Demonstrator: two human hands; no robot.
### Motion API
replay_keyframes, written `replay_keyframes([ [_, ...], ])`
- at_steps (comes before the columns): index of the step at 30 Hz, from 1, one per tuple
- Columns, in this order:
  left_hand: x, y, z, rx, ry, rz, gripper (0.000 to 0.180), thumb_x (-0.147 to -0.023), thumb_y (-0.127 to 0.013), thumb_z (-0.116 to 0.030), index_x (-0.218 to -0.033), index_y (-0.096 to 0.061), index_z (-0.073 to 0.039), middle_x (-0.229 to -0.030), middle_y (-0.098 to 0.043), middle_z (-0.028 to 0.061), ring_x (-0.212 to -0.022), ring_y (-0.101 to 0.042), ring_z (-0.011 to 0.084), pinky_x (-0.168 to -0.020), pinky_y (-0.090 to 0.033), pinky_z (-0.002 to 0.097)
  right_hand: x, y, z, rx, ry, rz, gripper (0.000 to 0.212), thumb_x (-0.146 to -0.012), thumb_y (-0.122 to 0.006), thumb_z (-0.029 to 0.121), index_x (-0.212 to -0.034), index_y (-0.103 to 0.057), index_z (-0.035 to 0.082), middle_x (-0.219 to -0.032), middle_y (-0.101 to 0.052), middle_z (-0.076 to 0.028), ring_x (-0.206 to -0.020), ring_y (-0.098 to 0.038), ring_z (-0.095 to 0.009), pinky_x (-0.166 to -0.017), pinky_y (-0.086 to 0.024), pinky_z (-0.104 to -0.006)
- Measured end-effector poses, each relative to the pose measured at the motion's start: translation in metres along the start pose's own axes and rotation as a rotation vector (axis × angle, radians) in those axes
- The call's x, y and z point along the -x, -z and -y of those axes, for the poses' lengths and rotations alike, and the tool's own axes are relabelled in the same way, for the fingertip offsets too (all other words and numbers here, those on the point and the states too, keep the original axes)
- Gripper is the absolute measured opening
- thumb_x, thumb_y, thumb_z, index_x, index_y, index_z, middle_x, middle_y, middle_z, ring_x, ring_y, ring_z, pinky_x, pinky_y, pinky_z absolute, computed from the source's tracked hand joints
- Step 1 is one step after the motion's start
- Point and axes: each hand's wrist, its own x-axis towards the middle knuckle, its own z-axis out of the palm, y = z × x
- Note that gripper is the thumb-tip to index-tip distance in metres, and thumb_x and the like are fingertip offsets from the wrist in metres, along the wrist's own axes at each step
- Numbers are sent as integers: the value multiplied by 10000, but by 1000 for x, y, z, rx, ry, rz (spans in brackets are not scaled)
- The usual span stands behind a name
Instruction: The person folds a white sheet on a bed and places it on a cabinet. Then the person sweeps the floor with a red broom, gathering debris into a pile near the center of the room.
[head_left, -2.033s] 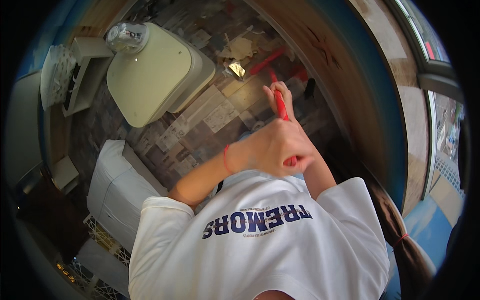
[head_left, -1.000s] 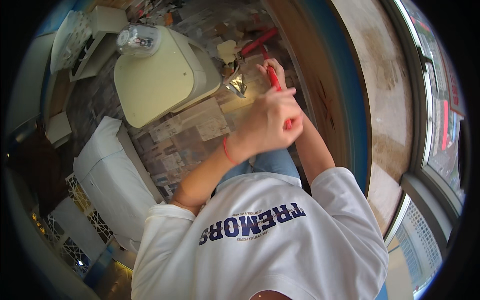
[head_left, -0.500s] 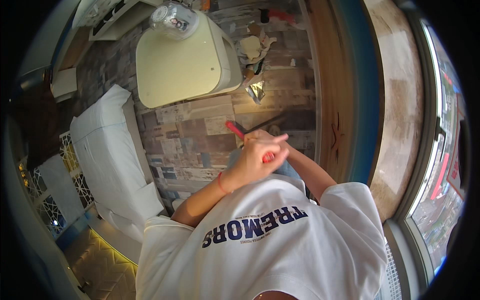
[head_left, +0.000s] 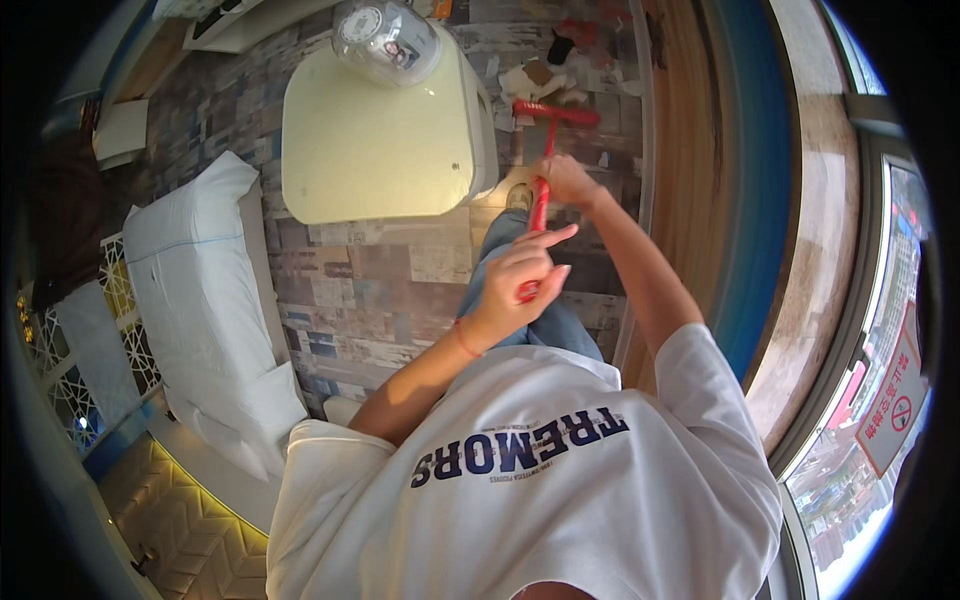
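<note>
Both of my hands grip a red broom (head_left: 541, 207) with a T-shaped head (head_left: 556, 113), blurred by motion. My left hand (head_left: 512, 280) is closed around the top end of its handle, close to my body, with one finger stretched along toward the right. Farther down the shaft, my right hand (head_left: 571, 183) is wrapped round it with the arm extended. The head lies over or just beside a scatter of litter (head_left: 528, 80) on the floor, made up of pale crumpled paper and dark scraps. Whether the bristles touch the floor cannot be seen.
A pale yellow plastic stool or table (head_left: 375, 140) stands left of the broom, with a clear plastic jar (head_left: 387, 43) on its far edge. White bedding (head_left: 200, 290) lies at the left. A wooden ledge (head_left: 730, 200) and window run along the right. My shoe (head_left: 520, 197) is beside the stool.
My right hand has moved forward, away from my left hand, and the broom now points away toward the litter. A leg and shoe have come into view beneath my arms.
</note>
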Motion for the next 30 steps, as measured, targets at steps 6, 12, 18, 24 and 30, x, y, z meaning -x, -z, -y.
replay_keyframes([
  [6,-86,9,11,-94,-63,4,396,-795,-713,-3,-599,-371,-41,-663,-461,121,-1138,-608,350,-769,-486,355,-66,45,-43,-211,39,-107,148,-690,-710,137,-718,-575,83,-773,-626,-104,-742,-622,-350,-618,-489,-429],
  [12,-124,78,-42,99,-89,111,325,-760,-714,-11,-577,-449,-54,-585,-511,80,-582,-557,230,-573,-446,318,-70,92,28,-239,20,158,179,-673,-692,175,-672,-555,60,-758,-617,-118,-749,-617,-362,-634,-497,-441],
  [18,-146,82,2,83,64,41,289,-752,-668,60,-574,-465,-42,-581,-540,67,-540,-530,205,-561,-427,305,-111,69,-15,-257,173,473,215,-677,-701,166,-662,-517,55,-753,-575,-110,-737,-573,-365,-624,-442,-453],
  [24,-189,68,47,-12,24,-215,306,-765,-637,98,-576,-434,-32,-636,-595,72,-580,-564,210,-616,-456,310,-180,84,-84,-144,233,312,233,-685,-712,197,-702,-520,65,-735,-566,-129,-720,-569,-381,-608,-439,-458],
  [30,-233,51,41,-8,-73,-80,332,-743,-662,52,-560,-401,-41,-652,-605,71,-598,-566,224,-596,-451,322,-160,116,-112,-208,32,88,150,-702,-656,176,-698,-534,89,-738,-575,-121,-734,-587,-381,-601,-461,-459],
])
